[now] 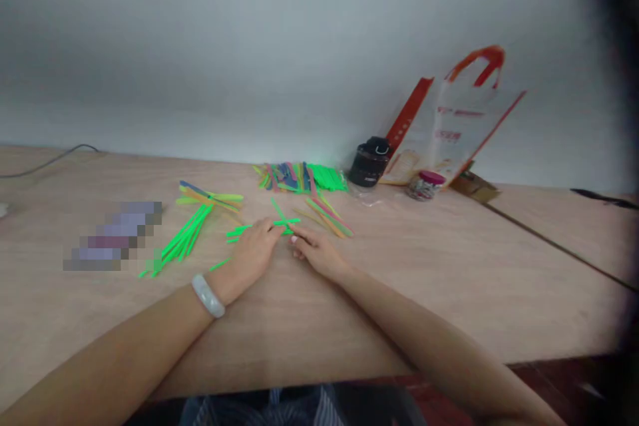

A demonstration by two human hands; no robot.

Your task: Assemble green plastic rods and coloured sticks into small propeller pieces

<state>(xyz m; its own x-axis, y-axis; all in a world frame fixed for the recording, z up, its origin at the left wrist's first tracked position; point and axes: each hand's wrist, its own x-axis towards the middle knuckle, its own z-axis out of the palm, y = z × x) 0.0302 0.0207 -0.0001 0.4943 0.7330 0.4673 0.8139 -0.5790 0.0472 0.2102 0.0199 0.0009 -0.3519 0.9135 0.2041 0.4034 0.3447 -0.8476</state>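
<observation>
Thin bright green sticks (287, 221) lie crossed at the middle of the table, between my two hands. My left hand (255, 247), with a pale bangle (208, 295) at its wrist, is closed over the sticks, and their ends show on both sides of it. From the right, my right hand (318, 251) meets the same crossing with its index fingertip, its other fingers curled under. The contact under the fingertips is partly hidden. Left of my hands, a fan of green sticks (186, 239) lies beside a crossed bundle of yellow, orange and blue sticks (210, 196).
Farther back lie packs of coloured sticks (299, 177), with loose pink and orange sticks (329, 216) in front. A black cylindrical container (369, 163), a pink-lidded jar (425, 186) and a carrier bag (459, 126) stand by the wall. A blurred-out flat object (114, 236) lies left.
</observation>
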